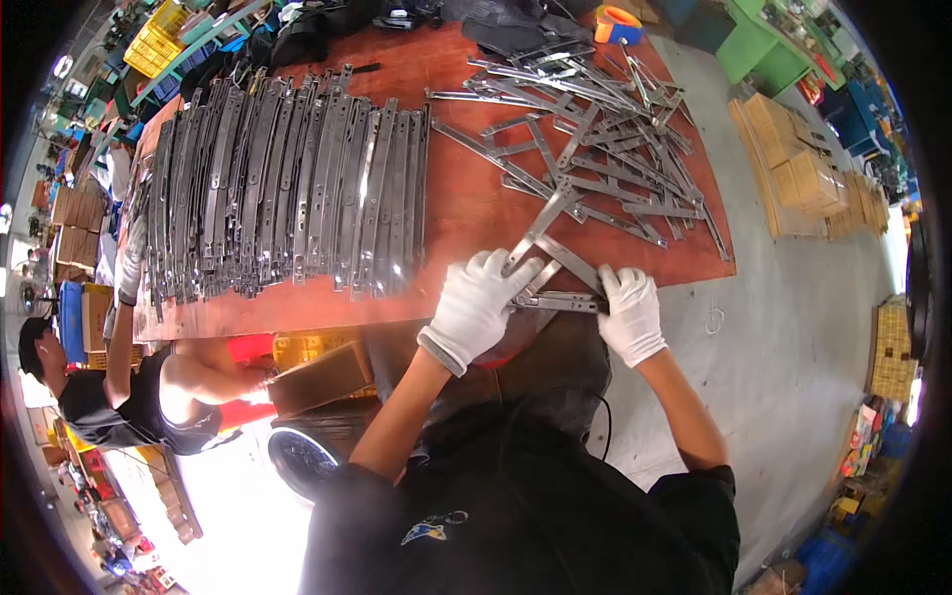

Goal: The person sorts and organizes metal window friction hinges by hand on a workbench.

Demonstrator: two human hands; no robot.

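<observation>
Both my hands wear white gloves and work at the table's near edge. Between them is a metal friction-stay hinge (572, 261), its flat arms folded out at an angle from the bar. My left hand (471, 305) is closed on its left end, with thumb and fingers on the arms. My right hand (632, 309) grips its right end, fingers wrapped over the bar. Just beyond lies a loose, tangled heap of similar hinges (605, 164), partly opened. To the left, many closed hinges (288, 188) stand packed side by side in long rows.
The red tabletop (446, 223) carries both piles. An orange and blue tape roll (617, 25) sits at the far edge, near dark bags (516, 30). A seated co-worker (129, 387) with a gloved hand is at the left. Cardboard boxes (808, 178) stand on the floor at right.
</observation>
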